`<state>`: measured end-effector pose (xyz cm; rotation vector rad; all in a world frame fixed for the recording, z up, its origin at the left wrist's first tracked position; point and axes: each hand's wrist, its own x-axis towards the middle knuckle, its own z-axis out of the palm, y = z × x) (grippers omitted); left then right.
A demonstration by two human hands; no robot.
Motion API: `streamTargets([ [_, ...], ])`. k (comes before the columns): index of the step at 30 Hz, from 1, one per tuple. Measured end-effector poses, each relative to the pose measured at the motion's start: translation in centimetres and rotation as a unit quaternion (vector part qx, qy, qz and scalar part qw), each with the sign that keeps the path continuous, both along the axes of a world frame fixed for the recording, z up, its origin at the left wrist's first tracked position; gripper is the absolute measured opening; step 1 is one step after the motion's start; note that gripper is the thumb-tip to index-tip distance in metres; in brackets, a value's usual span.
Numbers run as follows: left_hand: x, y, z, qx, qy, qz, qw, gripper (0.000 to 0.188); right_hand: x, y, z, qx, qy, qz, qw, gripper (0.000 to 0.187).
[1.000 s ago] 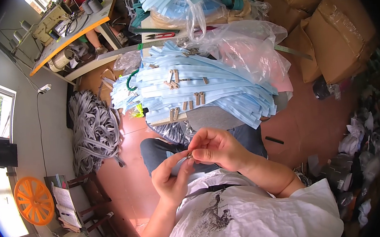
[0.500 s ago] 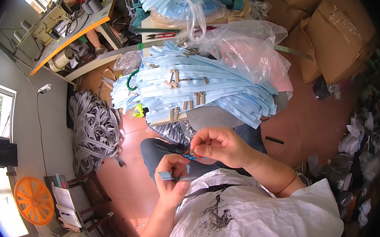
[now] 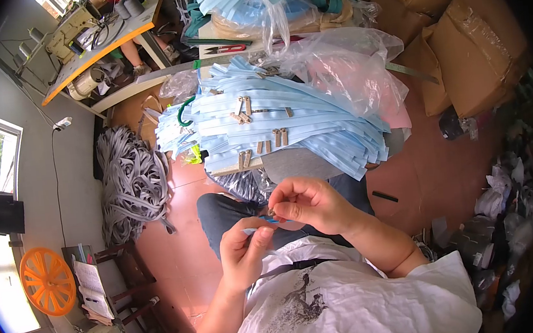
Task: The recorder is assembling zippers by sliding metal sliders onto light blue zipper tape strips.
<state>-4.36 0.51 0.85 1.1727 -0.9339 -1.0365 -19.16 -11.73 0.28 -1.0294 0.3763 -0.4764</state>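
Note:
My left hand [image 3: 244, 253] and my right hand [image 3: 307, 202] meet close to my chest over my lap. Between them they hold a thin light blue zipper strip [image 3: 266, 225]. The left thumb and fingers pinch one end of it. The right fingertips pinch a small metal slider [image 3: 271, 213] on the strip. Just beyond my hands a big heap of light blue zipper strips [image 3: 275, 124] with brass sliders lies on a low stand.
A pile of grey zipper tape [image 3: 128, 183] lies on the red floor at left. Clear plastic bags [image 3: 341, 72], cardboard boxes [image 3: 460, 45] and a sewing table [image 3: 97, 38] stand beyond. An orange spool [image 3: 46, 281] and a small shelf [image 3: 109, 297] are at lower left.
My left hand dropped toward my lap with the blue strip, then rose back to meet the right hand. The right hand stayed near the same spot.

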Motion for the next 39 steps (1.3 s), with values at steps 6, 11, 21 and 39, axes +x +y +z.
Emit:
streamTargets([
  [6, 0.4, 0.0, -0.2, 0.076, 0.069, -0.017, 0.995, 0.028, -0.1, 0.0, 0.2, -0.004, 0.008, -0.003, 1.0, 0.016],
  [11, 0.7, 0.2, -0.9, 0.051, 0.218, -0.031, 0.974, 0.019, -0.1, 0.1, 0.1, 0.007, 0.013, -0.006, 1.0, 0.016],
  [21, 0.6, 0.2, -0.7, 0.061, 0.017, 0.004, 0.998, 0.012, -0.1, 0.0, 0.5, -0.171, 0.037, -0.023, 0.984, 0.011],
  [39, 0.9, 0.2, -0.8, 0.048, -0.052, 0.018, 0.997, 0.012, 0.0, -0.2, 1.6, -0.24, 0.066, 0.018, 0.968, 0.007],
])
